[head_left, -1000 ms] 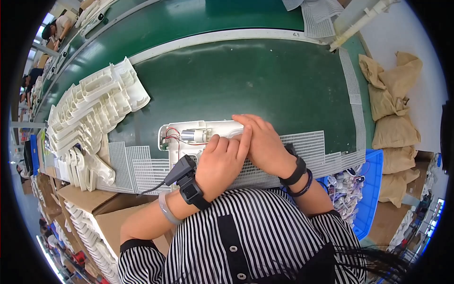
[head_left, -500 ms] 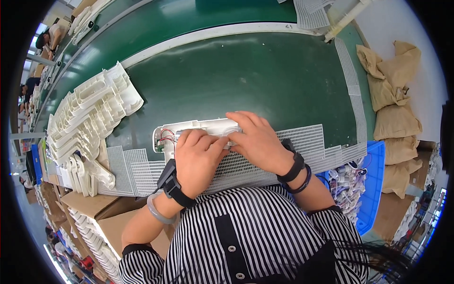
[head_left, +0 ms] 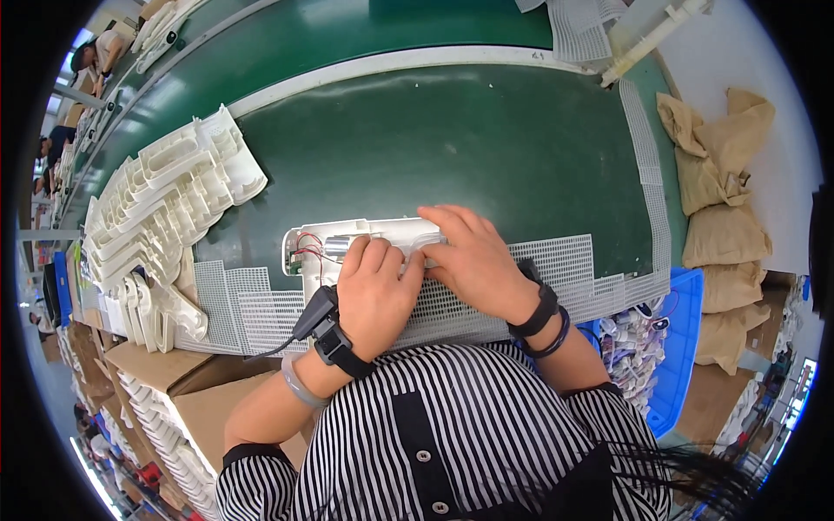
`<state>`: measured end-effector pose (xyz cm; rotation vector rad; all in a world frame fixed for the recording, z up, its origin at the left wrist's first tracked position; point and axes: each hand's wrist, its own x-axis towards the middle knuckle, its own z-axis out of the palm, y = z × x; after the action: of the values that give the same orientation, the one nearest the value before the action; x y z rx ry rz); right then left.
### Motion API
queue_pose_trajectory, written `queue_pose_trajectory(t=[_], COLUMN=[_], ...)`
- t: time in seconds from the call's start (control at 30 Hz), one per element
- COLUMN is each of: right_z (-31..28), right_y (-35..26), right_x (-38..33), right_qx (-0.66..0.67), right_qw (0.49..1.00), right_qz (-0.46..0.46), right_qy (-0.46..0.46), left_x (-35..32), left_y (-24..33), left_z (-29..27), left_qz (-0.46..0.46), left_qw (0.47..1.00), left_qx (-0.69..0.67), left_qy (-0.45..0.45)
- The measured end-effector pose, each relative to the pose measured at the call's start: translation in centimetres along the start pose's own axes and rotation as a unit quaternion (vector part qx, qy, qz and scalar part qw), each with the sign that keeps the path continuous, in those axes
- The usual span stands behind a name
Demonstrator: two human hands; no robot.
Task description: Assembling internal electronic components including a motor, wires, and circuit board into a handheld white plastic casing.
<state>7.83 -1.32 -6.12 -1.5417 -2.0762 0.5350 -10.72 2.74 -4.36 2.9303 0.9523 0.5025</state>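
Note:
A long white plastic housing [head_left: 387,228] lies on the perforated mat near the table's front edge, its hollow side up. Inside its left end are red wires [head_left: 307,238] and a silver cylinder [head_left: 340,246], perhaps a motor. My left hand [head_left: 375,293] presses bent fingers into the middle of the housing, closed, its thumb near the right thumb; what the fingertips grip is hidden. My right hand [head_left: 483,265] wraps over the housing's right end, its fingers at the far edge and its thumb on the near side.
Stacked white plastic shells [head_left: 178,182] stand on the green table [head_left: 417,148] at left. A blue bin [head_left: 682,356] of small wired parts sits right, beside brown sacks [head_left: 725,234]. Cardboard boxes [head_left: 221,408] are at lower left. People work at the far left.
My left hand has shifted right along the housing, uncovering the silver cylinder. The right hand stays almost where it was, at the right end.

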Motion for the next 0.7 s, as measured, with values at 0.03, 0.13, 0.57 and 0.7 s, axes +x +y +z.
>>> queue_pose_trajectory(t=[0.03, 0.13, 0.57, 0.7], right_z=[0.1, 0.4, -9.4, -7.0], right_y=[0.0, 0.1, -1.1, 0.3], right_x=[0.0, -0.1, 5.0, 9.6], right_qx=[0.001, -0.01, -0.014, 0.006], right_qw=[1.0, 1.0, 0.99, 0.974], right_qz=[0.002, -0.003, -0.082, -0.086], right_qy=[0.0, -0.005, -0.113, -0.211], left_x=[-0.1, 0.1, -10.6, -9.6], left_y=[0.0, 0.0, -3.4, -2.9], left_z=[0.0, -0.5, -7.3, -6.5], left_qz=[0.001, -0.005, -0.25, -0.178], left_qw=[1.0, 1.0, 0.949, 0.962], left_qx=[0.014, 0.016, -0.18, -0.199], left_qy=[0.015, -0.007, 0.068, 0.058])
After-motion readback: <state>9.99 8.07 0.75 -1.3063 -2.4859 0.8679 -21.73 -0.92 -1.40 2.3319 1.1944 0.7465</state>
